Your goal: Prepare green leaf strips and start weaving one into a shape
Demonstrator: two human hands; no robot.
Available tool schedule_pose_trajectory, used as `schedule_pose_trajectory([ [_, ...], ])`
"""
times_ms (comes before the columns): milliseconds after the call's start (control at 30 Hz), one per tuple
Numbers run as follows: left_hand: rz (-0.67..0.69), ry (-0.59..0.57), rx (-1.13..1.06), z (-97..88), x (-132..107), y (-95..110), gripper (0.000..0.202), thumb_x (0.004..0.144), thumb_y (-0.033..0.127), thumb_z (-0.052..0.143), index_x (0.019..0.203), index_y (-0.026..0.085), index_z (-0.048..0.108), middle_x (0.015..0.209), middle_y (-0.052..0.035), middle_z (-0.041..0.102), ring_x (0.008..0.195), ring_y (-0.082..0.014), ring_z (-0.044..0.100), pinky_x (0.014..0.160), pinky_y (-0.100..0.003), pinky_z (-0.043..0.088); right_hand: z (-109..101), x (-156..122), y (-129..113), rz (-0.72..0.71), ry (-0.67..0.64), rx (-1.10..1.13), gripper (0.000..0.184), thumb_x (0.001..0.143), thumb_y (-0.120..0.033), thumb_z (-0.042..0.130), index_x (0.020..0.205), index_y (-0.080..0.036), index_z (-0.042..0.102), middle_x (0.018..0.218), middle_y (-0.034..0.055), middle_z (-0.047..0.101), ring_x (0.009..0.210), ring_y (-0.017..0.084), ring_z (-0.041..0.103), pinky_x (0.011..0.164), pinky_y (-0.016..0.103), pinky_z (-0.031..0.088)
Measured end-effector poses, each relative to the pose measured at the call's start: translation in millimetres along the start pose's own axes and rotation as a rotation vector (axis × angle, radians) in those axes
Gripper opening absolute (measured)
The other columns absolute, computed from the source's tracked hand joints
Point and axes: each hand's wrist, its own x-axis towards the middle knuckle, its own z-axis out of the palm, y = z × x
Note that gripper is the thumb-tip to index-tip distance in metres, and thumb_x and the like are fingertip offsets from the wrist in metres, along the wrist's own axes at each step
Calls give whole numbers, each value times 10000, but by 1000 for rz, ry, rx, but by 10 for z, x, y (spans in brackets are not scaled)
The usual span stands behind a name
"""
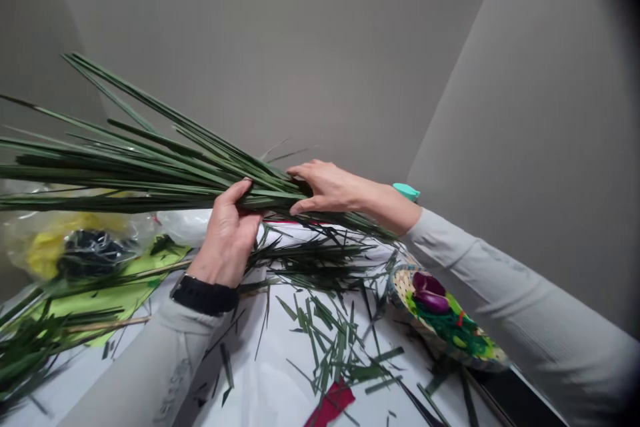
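A thick bundle of long green leaf strips is held up above the table, its ends fanning out to the left. Around its lower side my left hand is closed, thumb over the strips, with a black band on the wrist. My right hand grips the same bundle farther right, fingers over the top and thumb in front. Part of the bundle passes behind that hand and shows again below the right wrist. Beneath it, another pile of green strips lies on the white table.
Cut leaf pieces and a red scrap litter the table. At right is a woven basket with purple and green items. On the left are a clear plastic bag, a light green sheet and more leaves. Grey walls stand behind.
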Motion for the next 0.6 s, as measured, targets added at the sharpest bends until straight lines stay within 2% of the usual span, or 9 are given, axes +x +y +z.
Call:
schedule_pose_trajectory([
  [100, -29, 12, 9, -11, 34, 20, 130, 801, 76, 524, 724, 159, 587, 805, -60, 656, 778, -192, 641, 888, -338, 556, -63, -214, -10, 1, 91, -25, 698, 811, -479, 680, 1362, -142, 413, 1355, 163, 489, 1234, 341, 429, 992, 478, 355],
  [200, -74, 23, 30, -46, 65, 14, 92, 808, 116, 532, 768, 146, 609, 814, -83, 653, 802, -218, 644, 898, -366, 554, 41, -460, -174, -12, 232, 29, 435, 917, -441, 534, 1252, -166, 501, 1276, 129, 537, 1197, 291, 456, 1013, 447, 347],
  [233, -85, 26, 36, -59, 73, 12, 78, 807, 129, 543, 782, 149, 614, 812, -80, 653, 821, -223, 646, 902, -363, 554, 138, -529, -245, -14, 211, 78, 315, 959, -384, 445, 1173, -175, 545, 1176, 119, 586, 1130, 270, 501, 998, 435, 363],
  [300, -99, 30, 45, -75, 81, 17, 50, 801, 150, 570, 805, 158, 619, 801, -69, 652, 847, -226, 648, 903, -351, 557, 423, -616, -351, -99, -33, 144, 266, 940, -349, 461, 1109, -191, 594, 1106, 100, 626, 1058, 247, 559, 956, 384, 414],
  [333, -102, 30, 49, -75, 80, 25, 50, 798, 155, 577, 818, 159, 622, 796, -65, 651, 856, -227, 649, 902, -348, 559, 596, -627, -368, -112, -100, 154, 337, 884, -378, 564, 1160, -186, 584, 1148, 103, 627, 1060, 252, 574, 936, 365, 439],
  [400, -93, 25, 58, -61, 65, 49, 88, 794, 142, 575, 861, 160, 628, 809, -61, 656, 875, -226, 651, 901, -342, 564, 944, -587, -309, -67, -175, 158, 793, 704, -494, 754, 1322, -84, 475, 1325, 213, 527, 1226, 351, 482, 1015, 430, 396],
  [467, -70, 19, 67, -37, 38, 77, 151, 790, 111, 561, 913, 166, 630, 838, -56, 666, 904, -225, 653, 900, -333, 567, 1228, -499, -156, 14, -229, 171, 956, 654, -530, 787, 1392, -60, 401, 1403, 254, 447, 1286, 382, 430, 1029, 460, 391],
  [500, -60, 14, 73, -26, 23, 87, 177, 787, 100, 557, 934, 170, 629, 851, -54, 670, 920, -228, 653, 898, -333, 570, 1332, -455, -66, 46, -254, 182, 926, 674, -535, 775, 1396, -88, 406, 1413, 237, 443, 1280, 373, 441, 1023, 477, 399],
  [600, -38, 1, 89, -19, -3, 96, 234, 775, 75, 556, 978, 169, 627, 878, -56, 674, 959, -247, 653, 901, -350, 575, 1493, -387, 158, 105, -279, 221, 559, 865, -447, 635, 1333, -181, 484, 1382, 138, 489, 1209, 298, 516, 990, 513, 427],
])
